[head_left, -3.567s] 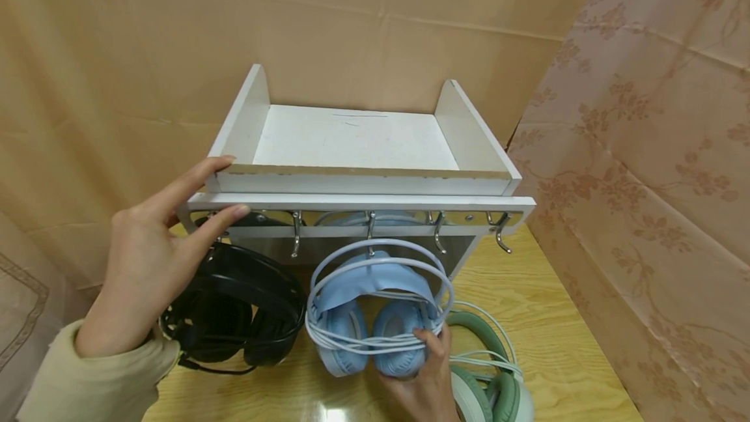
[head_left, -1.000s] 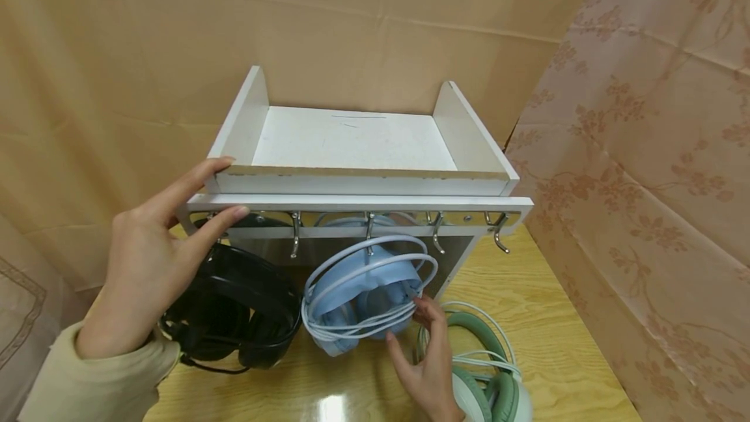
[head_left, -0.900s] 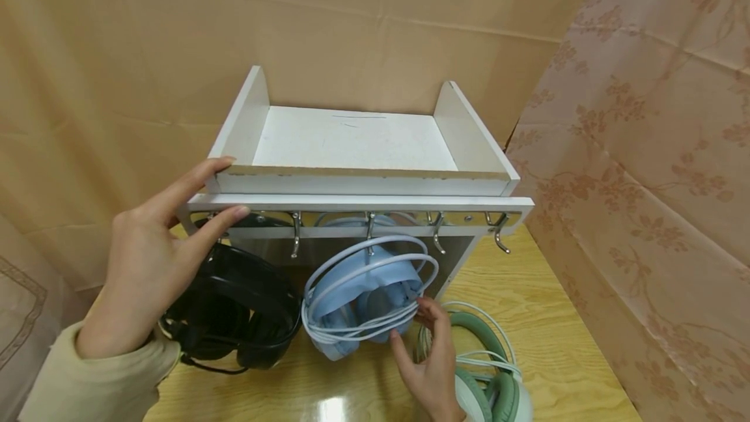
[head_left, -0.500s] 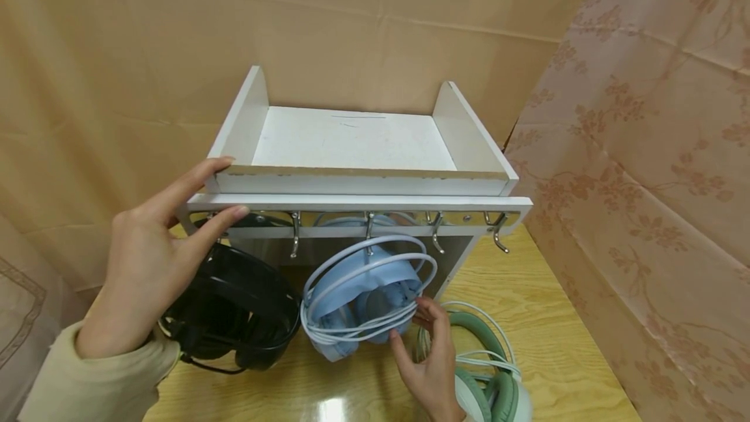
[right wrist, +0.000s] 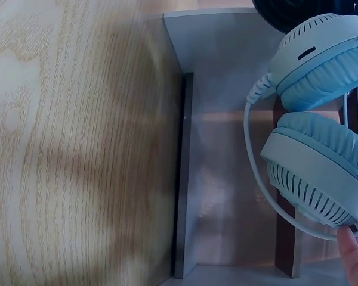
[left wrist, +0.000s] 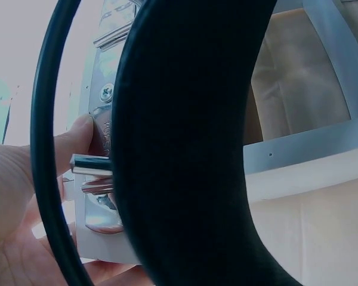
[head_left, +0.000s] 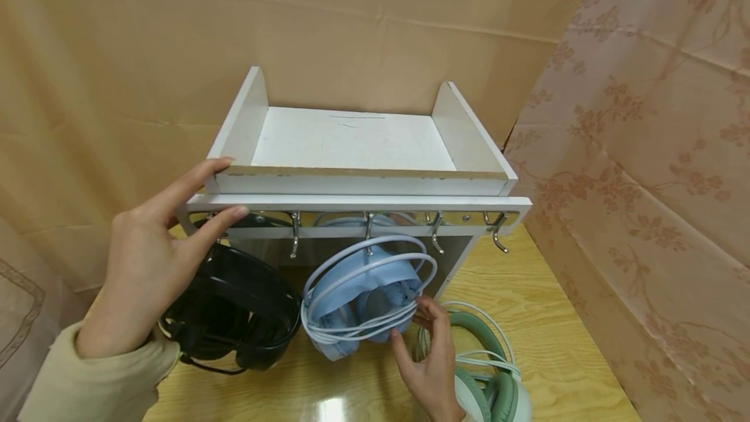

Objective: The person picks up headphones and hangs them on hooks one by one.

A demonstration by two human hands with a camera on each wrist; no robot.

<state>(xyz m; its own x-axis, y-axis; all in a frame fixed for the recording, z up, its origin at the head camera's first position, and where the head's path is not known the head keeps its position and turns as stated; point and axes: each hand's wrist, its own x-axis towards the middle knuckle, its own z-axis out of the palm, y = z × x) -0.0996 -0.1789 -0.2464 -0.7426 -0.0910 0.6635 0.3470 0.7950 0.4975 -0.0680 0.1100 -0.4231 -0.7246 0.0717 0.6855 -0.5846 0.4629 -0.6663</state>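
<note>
Light blue headphones [head_left: 398, 273] hang from the middle hook of the white hook rail [head_left: 363, 202], turned at an angle with their pale cable [head_left: 375, 327] coiled across the front. My right hand [head_left: 430, 363] holds them at the right side, thumb and fingertips at the ear cup and cable; a fingertip [right wrist: 349, 241] presses the lower cup [right wrist: 313, 173] in the right wrist view. My left hand [head_left: 152, 239] grips the rail's left end, thumb on the front and index finger on the shelf corner. Black headphones [head_left: 246, 279] hang just below it, their headband [left wrist: 185, 143] covering much of the left wrist view.
Behind the rail stands a white shelf unit [head_left: 351, 142] with raised sides. Green and white headphones [head_left: 482, 331] lie on the wooden table [head_left: 562, 337] to the right. Bare metal hooks [head_left: 436, 236] stick out on the rail. Beige cloth hangs behind, patterned cloth at right.
Since the oldest frame, the blue headphones have turned on their hook and shifted slightly left and up, and my right hand has moved up beside them. Over the last half second almost nothing moves.
</note>
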